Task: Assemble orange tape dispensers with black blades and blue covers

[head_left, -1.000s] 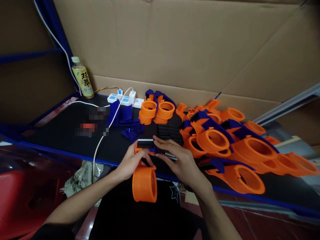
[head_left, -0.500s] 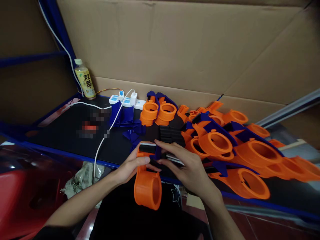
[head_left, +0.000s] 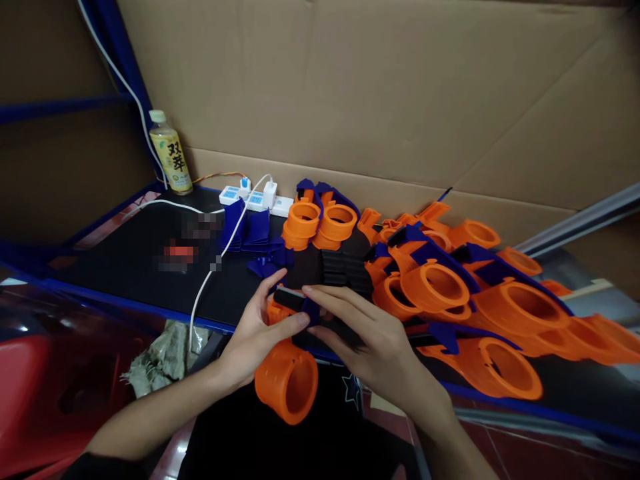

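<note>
My left hand [head_left: 260, 340] is closed around an orange tape dispenser [head_left: 287, 383], its thumb along the front of the head. The dispenser's ring hangs below my hand, its opening turned to the right. At the head are a black strip [head_left: 289, 299] and a dark blue piece [head_left: 311, 310]. My right hand [head_left: 373, 330] pinches at this blue piece, fingers on top and thumb below. Whatever lies under the right palm is hidden. Just beyond the hands are loose blue parts [head_left: 273, 261] and a row of black strips [head_left: 345, 270] on the black tabletop [head_left: 135, 267].
Many orange-and-blue tape dispensers [head_left: 435, 283] are heaped on the right. Two more dispensers [head_left: 335, 223] stand at the back, beside stacked blue plates [head_left: 256, 230]. A power strip [head_left: 283, 205], a white cable [head_left: 200, 293] and a drink bottle [head_left: 173, 157] are behind and to the left.
The dispenser has turned in my left hand, its ring swinging left and its head tilting. My right fingers have shifted onto the blue piece; the pale-edged dark piece under them is now out of sight.
</note>
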The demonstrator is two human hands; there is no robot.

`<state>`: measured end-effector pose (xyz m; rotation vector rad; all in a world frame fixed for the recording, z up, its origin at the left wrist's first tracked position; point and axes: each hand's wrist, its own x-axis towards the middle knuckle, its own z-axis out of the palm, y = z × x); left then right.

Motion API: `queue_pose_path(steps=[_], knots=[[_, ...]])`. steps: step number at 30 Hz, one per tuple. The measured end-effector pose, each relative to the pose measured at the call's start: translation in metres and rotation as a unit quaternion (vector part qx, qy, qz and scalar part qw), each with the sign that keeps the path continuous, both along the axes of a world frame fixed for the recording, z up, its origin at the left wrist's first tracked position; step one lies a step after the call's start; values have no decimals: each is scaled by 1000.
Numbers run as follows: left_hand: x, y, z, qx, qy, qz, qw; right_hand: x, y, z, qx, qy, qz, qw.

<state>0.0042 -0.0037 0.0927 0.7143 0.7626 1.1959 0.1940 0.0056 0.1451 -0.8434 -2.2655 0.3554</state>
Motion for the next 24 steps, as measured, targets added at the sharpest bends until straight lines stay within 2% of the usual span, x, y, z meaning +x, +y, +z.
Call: queue_pose_path(steps=[6, 9, 12, 16, 19, 21, 24], knots=[[-4, 4, -3, 61, 52, -35, 996, -5, -2, 7, -21, -14, 20, 999], [-6, 6, -5, 44, 38, -39, 998, -10, -1, 15, -46, -23, 44, 998], [-6, 7, -7, 2, -32, -64, 997, -16, 12, 23, -78, -15, 51, 996], [-6, 9, -10, -11, -108, -80, 991, -36, 57, 27, -81, 19, -41, 996], [-10, 12, -11, 9, -116, -72, 991, -62, 99, 22, -49, -88, -128, 987], [-14, 13, -12, 29, -115, -48, 992, -82, 123, 16, -42, -188, -183, 964], [-20, 16, -14, 47, -110, 3, 993, -107, 147, 5, -47, -234, -221, 946]])
